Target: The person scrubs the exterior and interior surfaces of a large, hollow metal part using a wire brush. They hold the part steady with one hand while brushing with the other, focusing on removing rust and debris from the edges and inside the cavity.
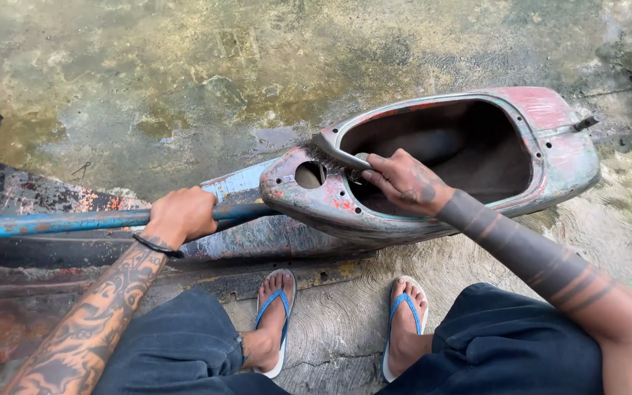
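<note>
Rusty scooter body shell [433,157] lies on wet concrete floor [184,73], paint flaking red and teal. Right hand [404,181] grips wire brush [334,155] against the shell's rim; left hand [181,216] clenched round blue frame tube [53,222].

1. Soft, even daylight; no hard shadows.
2. Deep shade fills the hollow of the scooter shell [448,157].
3. Wet concrete floor [184,73] beyond the shell shows dull glare.
4. Focus is sharp; edges curve slightly.

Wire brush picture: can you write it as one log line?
left hand: grips blue bar | right hand: holds wire brush, bristles on scooter shell rim | shell: rusty, paint peeling | ground: wet concrete
</note>
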